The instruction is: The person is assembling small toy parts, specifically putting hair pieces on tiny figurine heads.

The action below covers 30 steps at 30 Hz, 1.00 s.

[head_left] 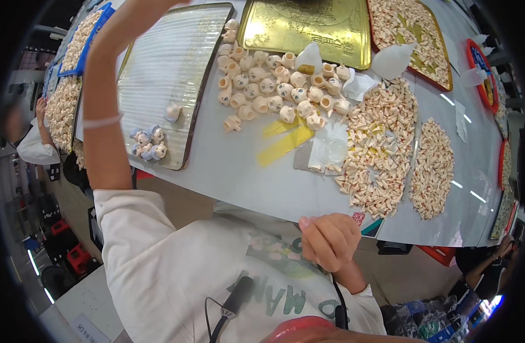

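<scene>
My left arm reaches up past the left side to the top edge, where my left hand point(145, 10) is mostly cut off and its fingers do not show. Below it lies a tray point(201, 97) with a ribbed pale lining, holding several small doll heads point(149, 144) with blue-grey hair and a single pale head point(172, 112). My right hand point(331, 241) is closed at the table's near edge, in front of my shirt; whatever its fingers hold, if anything, is hidden. Many hollow cream doll heads point(266, 86), some with painted faces, lie mid-table.
Piles of small cream pieces point(382, 154) lie right of the heads, beside a clear round dish point(337, 151) and yellow tape point(282, 150). Beyond stand a gold tray point(308, 37), white squeeze bottles point(391, 63) and a filled red-rimmed tray point(449, 77). Other people sit at both sides.
</scene>
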Each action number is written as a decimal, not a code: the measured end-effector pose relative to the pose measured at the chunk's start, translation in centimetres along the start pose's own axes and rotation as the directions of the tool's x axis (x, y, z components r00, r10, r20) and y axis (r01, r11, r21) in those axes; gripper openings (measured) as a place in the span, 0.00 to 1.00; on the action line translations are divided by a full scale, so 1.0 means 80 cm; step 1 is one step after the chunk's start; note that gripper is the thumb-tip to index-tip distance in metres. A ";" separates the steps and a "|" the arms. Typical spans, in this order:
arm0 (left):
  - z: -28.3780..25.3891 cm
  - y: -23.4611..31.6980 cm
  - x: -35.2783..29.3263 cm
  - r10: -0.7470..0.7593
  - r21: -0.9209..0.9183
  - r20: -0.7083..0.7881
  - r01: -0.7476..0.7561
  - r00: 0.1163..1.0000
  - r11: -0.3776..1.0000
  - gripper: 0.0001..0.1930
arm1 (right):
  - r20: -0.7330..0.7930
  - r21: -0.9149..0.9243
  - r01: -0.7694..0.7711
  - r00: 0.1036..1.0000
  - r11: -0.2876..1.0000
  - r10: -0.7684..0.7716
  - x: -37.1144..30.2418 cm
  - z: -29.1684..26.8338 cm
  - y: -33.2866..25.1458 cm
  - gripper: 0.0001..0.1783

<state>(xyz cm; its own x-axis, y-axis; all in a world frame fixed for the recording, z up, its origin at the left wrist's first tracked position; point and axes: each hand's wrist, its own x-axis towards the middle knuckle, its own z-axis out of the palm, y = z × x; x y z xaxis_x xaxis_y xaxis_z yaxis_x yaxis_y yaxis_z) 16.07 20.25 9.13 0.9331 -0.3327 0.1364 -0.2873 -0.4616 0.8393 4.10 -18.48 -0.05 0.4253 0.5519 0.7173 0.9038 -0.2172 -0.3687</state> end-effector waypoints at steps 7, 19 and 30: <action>0.088 0.079 -0.164 -0.572 0.583 -0.295 0.619 0.765 0.526 0.27 | 0.035 0.059 0.043 0.998 0.997 -0.046 0.006 0.001 0.004 0.12; 0.175 0.082 -0.199 -0.409 0.521 -0.538 0.672 0.737 0.525 0.27 | 0.006 0.182 -0.052 0.999 0.982 0.052 0.017 0.000 -0.003 0.18; 0.166 0.061 -0.189 -0.113 0.596 -0.505 0.440 0.856 0.672 0.14 | 0.044 0.190 -0.050 0.998 0.981 0.042 0.017 -0.010 -0.011 0.18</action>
<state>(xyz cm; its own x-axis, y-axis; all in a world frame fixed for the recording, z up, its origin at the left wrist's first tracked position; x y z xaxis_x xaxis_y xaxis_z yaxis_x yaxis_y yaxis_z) -2.36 12.11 4.19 0.9403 0.1824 0.2874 0.0888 -0.9465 0.3103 3.90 -18.19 1.73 0.4604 0.5768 0.6747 0.8561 -0.0876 -0.5093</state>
